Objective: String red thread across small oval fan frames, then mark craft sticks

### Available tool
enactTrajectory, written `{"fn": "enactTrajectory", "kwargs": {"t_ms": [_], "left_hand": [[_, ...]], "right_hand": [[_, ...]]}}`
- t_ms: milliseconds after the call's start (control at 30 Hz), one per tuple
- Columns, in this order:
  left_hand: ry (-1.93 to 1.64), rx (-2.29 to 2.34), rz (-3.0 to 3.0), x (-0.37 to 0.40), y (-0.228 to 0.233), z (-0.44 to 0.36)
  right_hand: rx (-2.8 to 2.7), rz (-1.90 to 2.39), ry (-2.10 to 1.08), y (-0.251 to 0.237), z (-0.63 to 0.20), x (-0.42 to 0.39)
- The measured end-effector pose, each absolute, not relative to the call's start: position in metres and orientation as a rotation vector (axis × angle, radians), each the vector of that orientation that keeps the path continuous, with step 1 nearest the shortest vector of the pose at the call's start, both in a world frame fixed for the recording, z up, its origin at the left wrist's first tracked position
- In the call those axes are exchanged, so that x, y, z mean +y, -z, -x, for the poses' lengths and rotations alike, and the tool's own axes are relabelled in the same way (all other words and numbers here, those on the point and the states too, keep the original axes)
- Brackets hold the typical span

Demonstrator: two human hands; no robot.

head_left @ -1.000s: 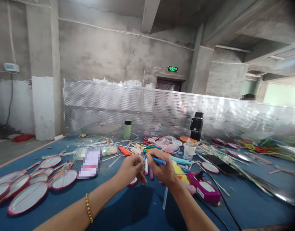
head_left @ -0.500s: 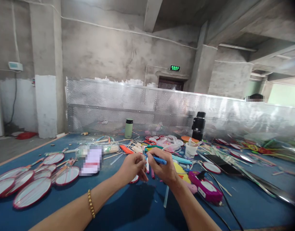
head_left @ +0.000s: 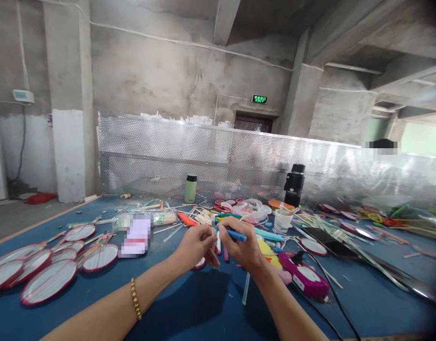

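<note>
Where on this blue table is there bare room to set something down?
Bare blue table lies near the front edge between the forearms, and front right beyond the black cable. Crowded: round fans at left, sticks and tubes behind the hands, purple glue gun beside the right hand.

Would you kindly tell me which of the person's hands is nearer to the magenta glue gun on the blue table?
Right. The right hand is just left of the magenta glue gun; the left hand lies farther left, beyond it.
</note>
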State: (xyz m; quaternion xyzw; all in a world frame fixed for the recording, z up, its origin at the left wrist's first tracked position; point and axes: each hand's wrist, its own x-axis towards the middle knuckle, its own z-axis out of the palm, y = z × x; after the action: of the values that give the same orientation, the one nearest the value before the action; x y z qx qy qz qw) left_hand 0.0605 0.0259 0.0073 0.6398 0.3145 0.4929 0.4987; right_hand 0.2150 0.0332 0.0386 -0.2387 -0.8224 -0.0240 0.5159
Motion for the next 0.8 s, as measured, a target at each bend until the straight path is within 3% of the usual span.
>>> {"fn": "enactTrajectory", "kwargs": {"t_ms": [800], "left_hand": [[-1.192, 0.748, -1.551, 0.0263, -0.0060, -0.0610]], "right_hand": [[-1.964, 0.575, 0.040, -0.0376, -0.2146, 0.0328]]}}
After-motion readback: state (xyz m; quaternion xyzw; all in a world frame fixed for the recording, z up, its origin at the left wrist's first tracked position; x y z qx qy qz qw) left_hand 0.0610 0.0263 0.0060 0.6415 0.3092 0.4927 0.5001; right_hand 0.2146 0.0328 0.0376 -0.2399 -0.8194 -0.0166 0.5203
